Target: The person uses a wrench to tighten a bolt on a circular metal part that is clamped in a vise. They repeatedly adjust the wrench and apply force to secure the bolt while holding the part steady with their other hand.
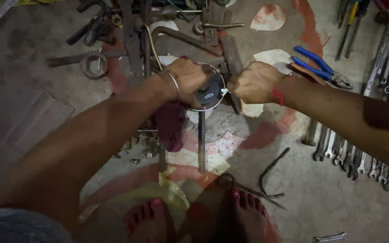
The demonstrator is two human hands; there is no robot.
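The round metal part (209, 87) with a dark cap and a bright thin rim sits between the two hands, over the floor and above the bare feet (194, 220). It looks rigid and rather heavy for its size, and the rim seems smooth, maybe slippery; I judge the safest hold is around the rim or on the dark body, not on the thin edge alone.

Far to the left of the left hand a metal ring (93, 64) lies among rusty bars. The left hand (187, 81), with a thin bangle at the wrist, is closed over the left side of the round part and grasps it. Just below this hand lies a dark red cloth (169, 126), and near it some small nuts (142, 150) are scattered on the floor. A straight steel rod (201, 141) goes down from under the round part.

The right hand (253, 82) is clenched in a fist and touches the right edge of the part; what it grips inside I cannot tell. Beyond the right hand lie blue-handled pliers (320, 66), and further right a long row of spanners (361, 164). Below it, a bent hook tool (271, 175) rests on the floor
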